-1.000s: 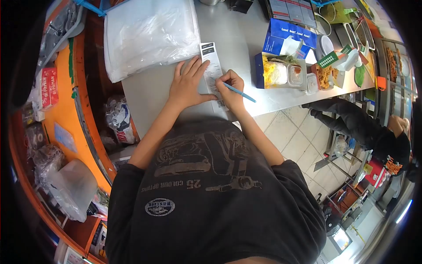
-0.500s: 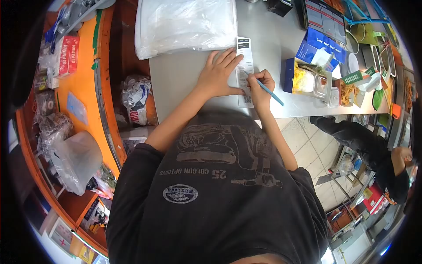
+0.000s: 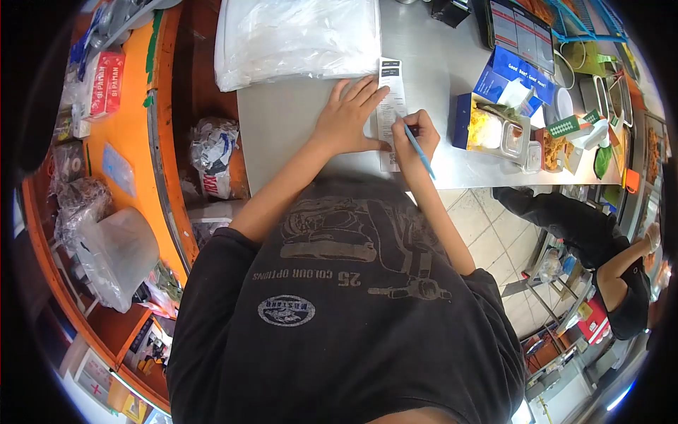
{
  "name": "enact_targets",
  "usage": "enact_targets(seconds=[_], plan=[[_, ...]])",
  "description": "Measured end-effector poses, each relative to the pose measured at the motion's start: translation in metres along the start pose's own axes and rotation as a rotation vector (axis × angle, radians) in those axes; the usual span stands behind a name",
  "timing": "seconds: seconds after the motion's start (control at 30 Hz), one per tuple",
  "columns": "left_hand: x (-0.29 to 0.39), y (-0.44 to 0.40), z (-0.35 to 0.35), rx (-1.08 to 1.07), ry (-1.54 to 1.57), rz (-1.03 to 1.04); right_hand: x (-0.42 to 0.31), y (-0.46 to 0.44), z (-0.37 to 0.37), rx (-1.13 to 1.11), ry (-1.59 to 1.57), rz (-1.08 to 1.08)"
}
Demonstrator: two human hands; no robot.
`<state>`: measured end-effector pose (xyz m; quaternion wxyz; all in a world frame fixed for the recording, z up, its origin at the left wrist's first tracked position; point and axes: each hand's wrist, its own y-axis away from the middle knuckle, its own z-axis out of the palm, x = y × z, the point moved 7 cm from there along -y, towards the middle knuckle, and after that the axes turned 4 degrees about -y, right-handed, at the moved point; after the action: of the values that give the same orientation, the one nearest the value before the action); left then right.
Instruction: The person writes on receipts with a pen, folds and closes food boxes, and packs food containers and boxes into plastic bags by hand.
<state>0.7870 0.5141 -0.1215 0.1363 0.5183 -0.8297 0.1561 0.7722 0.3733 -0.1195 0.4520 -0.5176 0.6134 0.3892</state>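
A long printed receipt (image 3: 390, 92) lies on the metal table (image 3: 282, 113) in front of me. My left hand (image 3: 347, 121) rests flat with its fingers spread, fingertips and thumb touching the receipt's left edge. In my right hand (image 3: 417, 138) is a blue pen (image 3: 421, 152), gripped between thumb and fingers. The pen's tip is at the middle of the receipt, and its back end slants toward me. The lower part of the receipt is partly covered by my right hand.
A stack in clear plastic (image 3: 300, 42) lies at the back left. To the right stand an open blue food box (image 3: 462, 120) with yellow rice, a clear lidded tub (image 3: 531, 155) and a tablet screen (image 3: 521, 32). A co-worker in dark clothes (image 3: 565, 219) stands beyond the table's right end.
My right hand has shifted slightly left, and the pen now stands steeper over the receipt. My left hand stays in place. The co-worker at the right has changed posture, with an arm reaching out.
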Motion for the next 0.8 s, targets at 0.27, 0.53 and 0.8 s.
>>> enact_targets(seconds=[0.27, 0.53, 0.8], plan=[[0.0, 0.0, 0.0, 0.026, 0.012, 0.003, 0.022, 0.001, 0.006, -0.047, -0.147, 0.088], [0.0, 0.0, 0.002, -0.005, -0.009, -0.001, 0.018, 0.003, 0.01, -0.129, -0.184, 0.152], [0.001, 0.0, -0.001, -0.004, 0.003, -0.002, 0.005, 0.001, -0.001, -0.041, -0.025, -0.011]])
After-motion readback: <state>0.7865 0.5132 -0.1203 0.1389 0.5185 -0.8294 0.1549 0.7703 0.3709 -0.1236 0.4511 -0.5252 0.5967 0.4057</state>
